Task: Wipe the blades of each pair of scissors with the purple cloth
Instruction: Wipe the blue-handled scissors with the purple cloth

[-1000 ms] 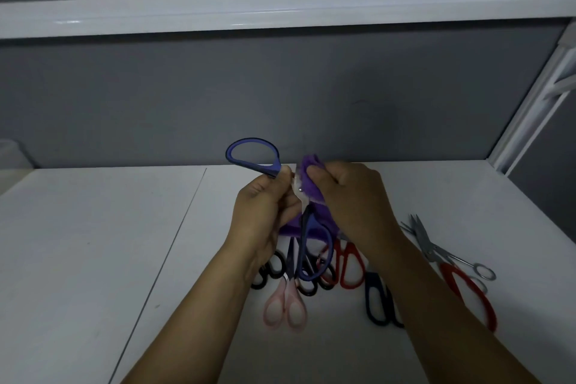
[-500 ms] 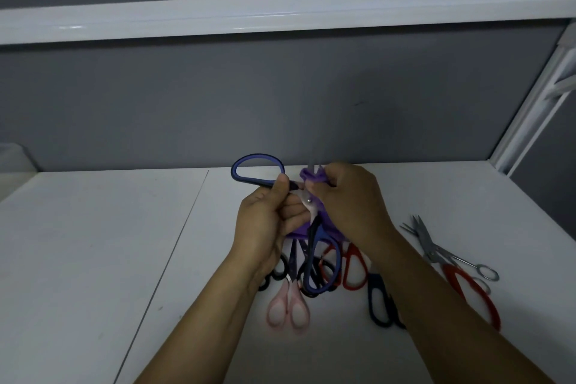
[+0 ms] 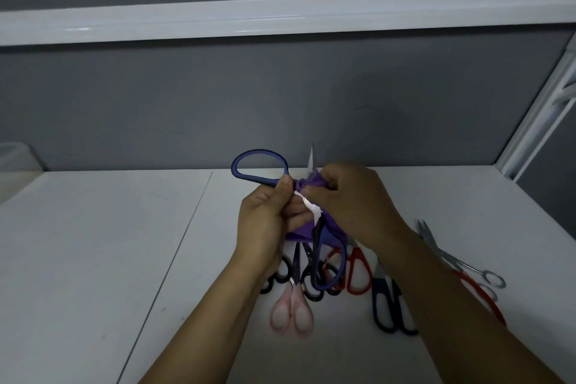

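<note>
The left hand (image 3: 268, 221) was curled around the blue scissors (image 3: 258, 165), thumb and fingers pinching the shank of the upper handle just below its loop. The right hand (image 3: 355, 200), touching the left, was bunched on the cloth (image 3: 311, 182), which it pinched around one blade. Both were held in the air above the table (image 3: 93, 259), near its far edge.

The blue scissors were spread wide. One loop stuck out up and to the left of the left hand; the other hung straight down toward the person. The wrapped blade pointed up, toward the wall (image 3: 280, 103), and only its bright tip showed above the cloth. A short shiny strip of metal ran slantwise between the hands; the pivot and the rest of the blades were covered by fingers and cloth. More cloth hung below the hands.

Under the hands lay a cluster: pink scissors (image 3: 291, 315), handles toward the person, black scissors (image 3: 280, 277) and red scissors (image 3: 358, 274), their blades hidden behind the hands and cloth. Navy scissors (image 3: 389, 309) lay just beside the right forearm, which cut off part of them. Further right, silver scissors (image 3: 452, 259) pointed away and left, crossing another red-handled pair largely hidden by the arm.
</note>
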